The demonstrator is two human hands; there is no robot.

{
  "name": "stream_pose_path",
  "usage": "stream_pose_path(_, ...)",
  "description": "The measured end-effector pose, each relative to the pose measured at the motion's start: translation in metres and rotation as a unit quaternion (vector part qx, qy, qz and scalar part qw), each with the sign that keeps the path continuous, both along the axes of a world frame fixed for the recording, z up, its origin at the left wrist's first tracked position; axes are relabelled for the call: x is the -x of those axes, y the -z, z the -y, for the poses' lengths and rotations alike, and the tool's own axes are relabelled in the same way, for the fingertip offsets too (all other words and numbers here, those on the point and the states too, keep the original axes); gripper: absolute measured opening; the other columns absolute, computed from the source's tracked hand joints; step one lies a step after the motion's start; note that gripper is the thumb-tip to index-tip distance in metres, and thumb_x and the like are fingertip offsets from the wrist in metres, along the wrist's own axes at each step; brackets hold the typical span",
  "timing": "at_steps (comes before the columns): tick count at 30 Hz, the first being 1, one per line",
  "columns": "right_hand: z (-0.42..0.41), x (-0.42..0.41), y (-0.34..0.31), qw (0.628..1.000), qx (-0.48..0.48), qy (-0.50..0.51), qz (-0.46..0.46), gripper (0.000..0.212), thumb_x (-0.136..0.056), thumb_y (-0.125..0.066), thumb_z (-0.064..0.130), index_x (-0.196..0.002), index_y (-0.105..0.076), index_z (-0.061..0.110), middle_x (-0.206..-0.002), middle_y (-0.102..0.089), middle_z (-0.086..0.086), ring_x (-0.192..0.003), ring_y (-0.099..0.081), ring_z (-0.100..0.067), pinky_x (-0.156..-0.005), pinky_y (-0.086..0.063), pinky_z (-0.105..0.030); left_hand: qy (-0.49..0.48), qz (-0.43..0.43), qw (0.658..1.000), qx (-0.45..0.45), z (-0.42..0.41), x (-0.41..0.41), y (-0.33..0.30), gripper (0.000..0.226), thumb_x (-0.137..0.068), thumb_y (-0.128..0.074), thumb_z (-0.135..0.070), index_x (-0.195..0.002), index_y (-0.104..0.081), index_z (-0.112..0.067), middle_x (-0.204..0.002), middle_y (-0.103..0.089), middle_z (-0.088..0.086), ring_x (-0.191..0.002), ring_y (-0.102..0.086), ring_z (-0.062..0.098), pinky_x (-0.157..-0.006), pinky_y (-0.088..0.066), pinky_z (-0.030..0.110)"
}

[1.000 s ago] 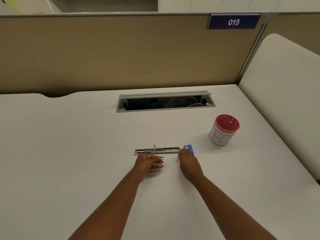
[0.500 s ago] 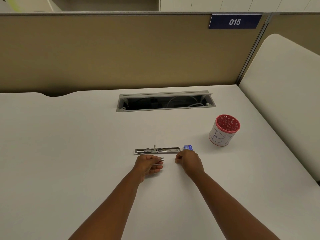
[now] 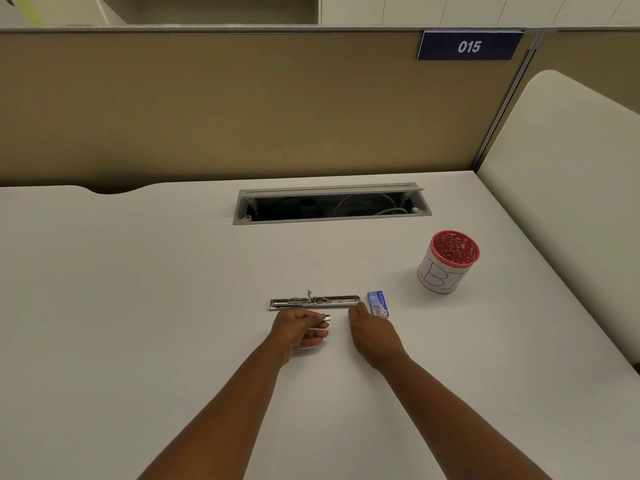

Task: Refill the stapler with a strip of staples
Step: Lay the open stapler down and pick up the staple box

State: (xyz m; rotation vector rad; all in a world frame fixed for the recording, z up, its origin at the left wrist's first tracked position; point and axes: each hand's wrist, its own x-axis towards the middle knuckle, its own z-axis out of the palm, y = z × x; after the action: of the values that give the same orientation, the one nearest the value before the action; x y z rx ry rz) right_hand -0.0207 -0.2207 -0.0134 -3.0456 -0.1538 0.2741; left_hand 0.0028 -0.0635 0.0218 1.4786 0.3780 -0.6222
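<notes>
Left hand [image 3: 300, 329], curled around a staple strip [image 3: 325, 318], lies just nearside of the opened stapler [image 3: 313, 302], whose long axis runs parallel to the bench's [image 3: 138, 306] near edge; right hand [image 3: 372, 336], fingers closed, touches its right end.

Both forearms run off the bottom edge, so nothing past them shows. The left hand [image 3: 300, 330] curls over a thin strip of staples [image 3: 325, 318]; only its right tip pokes out, the rest hidden under the fingers. The right hand [image 3: 372, 336] covers the near corner of the small blue box [image 3: 378, 303], whose print is too small to read. The stapler [image 3: 313, 302] lies opened flat, its inner parts too fine to make out. Inside the cable slot [image 3: 330, 206] it is mostly dark.
</notes>
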Motion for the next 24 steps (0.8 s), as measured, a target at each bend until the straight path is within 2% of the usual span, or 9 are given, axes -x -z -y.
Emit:
stream_pose_path(4, 0.0, 0.002, -0.005, 1.0, -0.025, 0.013, 0.015, 0.034, -0.094, -0.027, 0.003, -0.127, -0.032, 0.002, -0.131, -0.045, -0.016, -0.094, -0.06, -0.034, -0.076, -0.051, -0.041, -0.003, -0.001, 1.0, -0.002, -0.001, 0.0, 0.0, 0.009, -0.085, -0.061, -0.008, -0.077, -0.065, -0.007, -0.075, -0.066, 0.008, -0.048, -0.065, 0.006, -0.049, -0.055, 0.017)
stream_pose_path(7, 0.002, 0.003, -0.012, 0.99, -0.113, 0.066, 0.051, 0.026, -0.088, -0.031, -0.003, -0.111, -0.041, 0.004, -0.116, -0.048, -0.016, -0.087, -0.055, -0.037, -0.065, -0.04, -0.038, -0.005, -0.002, 1.0, -0.002, -0.003, 0.0, -0.001, 0.009, -0.085, -0.061, -0.008, -0.076, -0.064, -0.008, -0.075, -0.066, 0.008, -0.049, -0.065, 0.007, -0.049, -0.055, 0.018)
stream_pose_path(9, 0.009, 0.0, -0.021, 0.97, -0.203, 0.111, 0.078, 0.023, -0.084, -0.03, -0.006, -0.093, -0.043, 0.011, -0.098, -0.048, -0.013, -0.077, -0.049, -0.035, -0.064, -0.032, -0.034, -0.007, -0.004, 1.0, 0.003, -0.002, 0.0, -0.001, 0.01, -0.085, -0.061, -0.007, -0.076, -0.064, -0.007, -0.071, -0.066, 0.007, -0.046, -0.065, 0.006, -0.048, -0.055, 0.018)
stream_pose_path(11, 0.017, -0.006, -0.033, 0.937, -0.298, 0.156, 0.099, 0.025, -0.083, -0.032, -0.006, -0.074, -0.038, 0.017, -0.084, -0.046, -0.009, -0.073, -0.044, -0.028, -0.065, -0.032, -0.032, -0.007, -0.007, 1.0, 0.007, -0.001, 0.0, -0.002, 0.01, -0.085, -0.061, -0.006, -0.075, -0.064, -0.007, -0.065, -0.068, 0.004, -0.045, -0.065, 0.006, -0.048, -0.055, 0.018)
stream_pose_path(14, 0.031, -0.017, -0.053, 0.893, -0.38, 0.201, 0.13, 0.022, -0.084, -0.035, -0.005, -0.07, -0.04, 0.012, -0.079, -0.048, -0.009, -0.072, -0.042, -0.024, -0.064, -0.03, -0.03, -0.01, -0.007, 1.0, 0.011, 0.001, 0.0, -0.004, 0.009, -0.084, -0.062, -0.007, -0.076, -0.064, -0.006, -0.067, -0.067, 0.005, -0.045, -0.065, 0.006, -0.048, -0.055, 0.019)
stream_pose_path(17, 0.047, -0.024, -0.07, 0.878, -0.386, 0.217, 0.18, 0.022, -0.085, -0.033, -0.006, -0.073, -0.042, 0.01, -0.078, -0.049, -0.009, -0.072, -0.043, -0.023, -0.059, -0.026, -0.028, -0.011, -0.004, 1.0, 0.01, 0.005, 0.001, -0.005, 0.009, -0.084, -0.062, -0.007, -0.076, -0.064, -0.006, -0.068, -0.067, 0.006, -0.044, -0.065, 0.006, -0.048, -0.055, 0.019)
stream_pose_path(19, 0.061, -0.027, -0.08, 0.87, -0.37, 0.234, 0.225, 0.021, -0.085, -0.034, -0.004, -0.074, -0.043, 0.011, -0.08, -0.049, -0.01, -0.072, -0.043, -0.024, -0.062, -0.03, -0.031, -0.006, -0.003, 1.0, 0.01, 0.005, 0.001, -0.004, 0.01, -0.085, -0.061, -0.007, -0.076, -0.064, -0.007, -0.072, -0.066, 0.007, -0.044, -0.065, 0.006, -0.048, -0.055, 0.018)
stream_pose_path(22, 0.096, -0.031, -0.092, 0.888, -0.245, 0.259, 0.292, 0.012, -0.09, -0.039, 0.003, -0.094, -0.05, 0.005, -0.097, -0.055, -0.015, -0.079, -0.048, -0.027, -0.064, -0.036, -0.035, -0.001, 0.001, 1.0, 0.012, 0.007, 0.0, -0.005, 0.01, -0.085, -0.061, -0.006, -0.076, -0.063, -0.006, -0.075, -0.065, 0.009, -0.044, -0.065, 0.006, -0.047, -0.055, 0.018)
stream_pose_path(24, 0.119, -0.036, -0.095, 0.899, -0.176, 0.285, 0.282, 0.019, -0.093, -0.036, 0.008, -0.104, -0.049, 0.001, -0.107, -0.056, -0.021, -0.088, -0.055, -0.037, -0.068, -0.041, -0.039, 0.0, 0.005, 1.0, 0.012, 0.008, -0.002, -0.005, 0.009, -0.085, -0.06, -0.006, -0.076, -0.063, -0.006, -0.075, -0.065, 0.009, -0.044, -0.065, 0.006, -0.047, -0.055, 0.017)
